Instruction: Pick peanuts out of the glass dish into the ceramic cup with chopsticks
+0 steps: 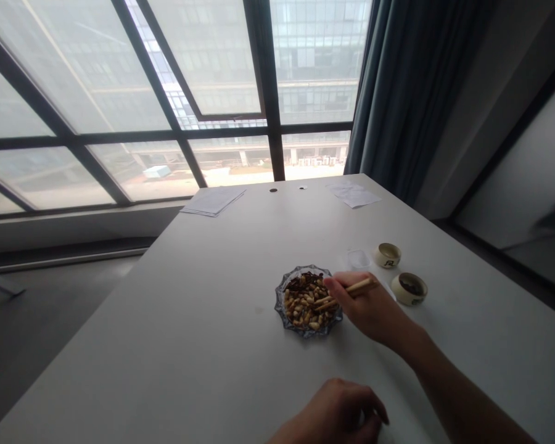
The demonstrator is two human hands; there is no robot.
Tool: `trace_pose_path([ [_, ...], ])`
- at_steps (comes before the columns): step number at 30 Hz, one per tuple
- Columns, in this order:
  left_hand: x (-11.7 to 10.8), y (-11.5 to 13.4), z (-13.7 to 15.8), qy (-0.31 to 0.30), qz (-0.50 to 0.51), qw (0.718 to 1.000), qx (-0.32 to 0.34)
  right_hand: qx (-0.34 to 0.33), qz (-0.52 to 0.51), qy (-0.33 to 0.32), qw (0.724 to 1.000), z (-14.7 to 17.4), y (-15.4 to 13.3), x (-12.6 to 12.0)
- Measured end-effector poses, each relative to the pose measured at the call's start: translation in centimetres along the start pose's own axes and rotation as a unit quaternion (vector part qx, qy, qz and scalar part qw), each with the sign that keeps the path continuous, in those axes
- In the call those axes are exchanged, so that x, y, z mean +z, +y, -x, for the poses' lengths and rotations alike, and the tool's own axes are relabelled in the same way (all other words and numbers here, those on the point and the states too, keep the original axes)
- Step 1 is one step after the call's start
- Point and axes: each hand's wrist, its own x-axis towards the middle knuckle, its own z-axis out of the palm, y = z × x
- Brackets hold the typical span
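My right hand [370, 311] is closed around a pair of wooden chopsticks [361, 286]. Their tips reach into a scalloped glass bowl [282, 316] from its right side. Inside lie pale, nut-like pieces [300, 302], with dark reddish-brown strips [308, 282] toward the back. Whether the tips pinch a piece cannot be made out. Nearer the camera, my left hand [337, 410] rests on the table, fingers loosely curled with a gap to the thumb and nothing visible in them. It is apart from the bowl.
Beyond my right hand stand two small cream cups, one at the back [388, 256] and one nearer [409, 288] with dark contents. A clear plastic piece [358, 259] lies beside them. Papers [215, 200] and crumpled sheets [355, 194] lie at the white table's [189, 345] far end.
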Motion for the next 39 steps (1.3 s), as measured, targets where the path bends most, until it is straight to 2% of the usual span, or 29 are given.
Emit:
trace_pose_path([
  [3, 0.0, -0.1, 0.0, -0.005, 0.000, 1.000, -0.006, 0.018, 0.011, 0.031, 0.999, -0.7, -0.4, -1.4],
  [7, 0.1, -0.2, 0.0, -0.013, -0.001, 1.000, -0.019, 0.047, 0.025, 0.029, 0.998, -1.2, 0.3, -2.8],
  [10, 0.1, -0.2, 0.0, -0.017, 0.004, 1.000, -0.020, 0.064, 0.015, -0.001, 0.998, -1.3, 0.8, -2.3],
  [15, 0.1, -0.4, -0.2, -0.007, 0.024, 0.999, -0.024, 0.075, -0.086, -0.093, 0.989, -1.0, 0.7, -1.1],
  [18, 0.2, -0.6, -0.2, 0.003, 0.045, 0.999, -0.017, 0.081, -0.090, -0.069, 0.990, -0.9, 0.8, -1.7],
  [21, 0.2, -0.6, -0.2, 0.007, 0.065, 0.998, -0.006, 0.082, -0.035, -0.036, 0.995, -0.8, 1.1, -2.2],
  [23, 0.2, -0.3, -0.1, 0.009, 0.071, 0.997, -0.004, 0.089, -0.015, -0.050, 0.995, -0.9, 1.3, -2.0],
  [27, 0.0, 0.0, -0.1, 0.010, 0.068, 0.998, -0.011, 0.090, -0.050, -0.098, 0.990, -1.1, 1.1, -0.9],
  [34, 0.1, -0.3, -0.2, 0.008, 0.072, 0.997, 0.000, 0.108, -0.022, -0.036, 0.993, -1.1, 1.2, -2.4],
  [39, 0.0, -0.2, -0.2, 0.015, 0.063, 0.998, 0.005, 0.132, -0.044, -0.091, 0.986, -1.1, 1.3, -2.4],
])
